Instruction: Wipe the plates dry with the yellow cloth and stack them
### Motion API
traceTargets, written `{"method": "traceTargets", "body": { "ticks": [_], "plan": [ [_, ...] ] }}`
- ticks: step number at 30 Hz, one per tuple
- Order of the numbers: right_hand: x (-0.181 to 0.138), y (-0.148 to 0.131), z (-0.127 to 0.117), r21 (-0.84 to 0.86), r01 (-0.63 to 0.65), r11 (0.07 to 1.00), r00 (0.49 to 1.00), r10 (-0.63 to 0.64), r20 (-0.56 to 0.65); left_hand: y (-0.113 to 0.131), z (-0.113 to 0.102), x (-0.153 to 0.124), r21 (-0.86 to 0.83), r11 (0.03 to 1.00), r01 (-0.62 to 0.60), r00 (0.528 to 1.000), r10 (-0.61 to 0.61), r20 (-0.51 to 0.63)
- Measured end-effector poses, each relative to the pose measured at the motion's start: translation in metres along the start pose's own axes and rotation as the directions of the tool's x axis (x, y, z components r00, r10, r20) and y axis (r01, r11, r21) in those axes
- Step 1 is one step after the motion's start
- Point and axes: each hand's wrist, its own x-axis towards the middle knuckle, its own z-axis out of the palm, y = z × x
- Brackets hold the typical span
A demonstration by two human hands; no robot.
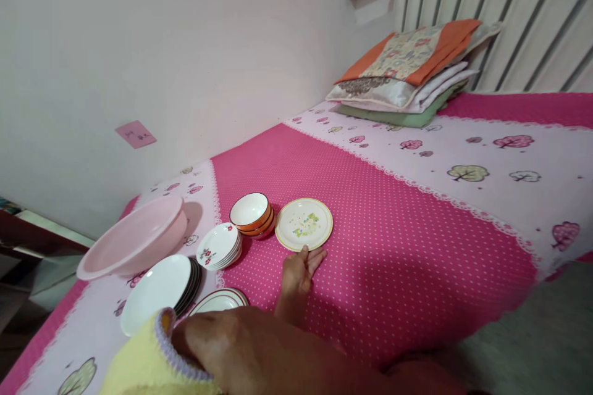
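Note:
My left hand (298, 274) is at the near rim of a cream plate (296, 222) with a yellow edge and a green printed design. Its thumb presses on the rim, and the other fingers reach along and under it. Large in the foreground, my right hand (236, 345) is closed on a yellow cloth (139, 361) with purple stitched edging. Partly behind that hand lies a stack of plates (218, 301) with dark rims. Left of the cream plate stand stacked orange bowls (250, 211) and a stack of small white flowered dishes (217, 248).
A stack of larger white plates (157, 293) with dark undersides sits beside a pink basin (134, 237) near the wall. Everything rests on a pink and white bedspread (384, 228). Folded pillows (412, 68) are piled by the slatted headboard (509, 18).

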Motion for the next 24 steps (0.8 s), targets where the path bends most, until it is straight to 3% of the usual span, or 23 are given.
{"method": "traceTargets", "body": {
  "ticks": [4,17,24],
  "plan": [
    [-0.0005,0.0006,0.0002,-0.023,0.035,0.999,0.999,-0.036,-0.026,-0.0012,-0.001,0.0026,0.01,0.998,0.063,0.998,-0.064,0.023],
    [0.0056,0.0034,0.008,-0.08,0.022,0.997,0.999,-0.025,-0.03,-0.0082,0.0011,0.0008,-0.028,0.999,0.021,1.0,-0.02,0.015],
    [-0.0011,0.0027,0.0028,-0.071,0.035,0.997,0.999,-0.037,-0.039,-0.0088,0.006,-0.0008,0.009,0.998,0.063,0.998,-0.063,0.03]
  ]
}}
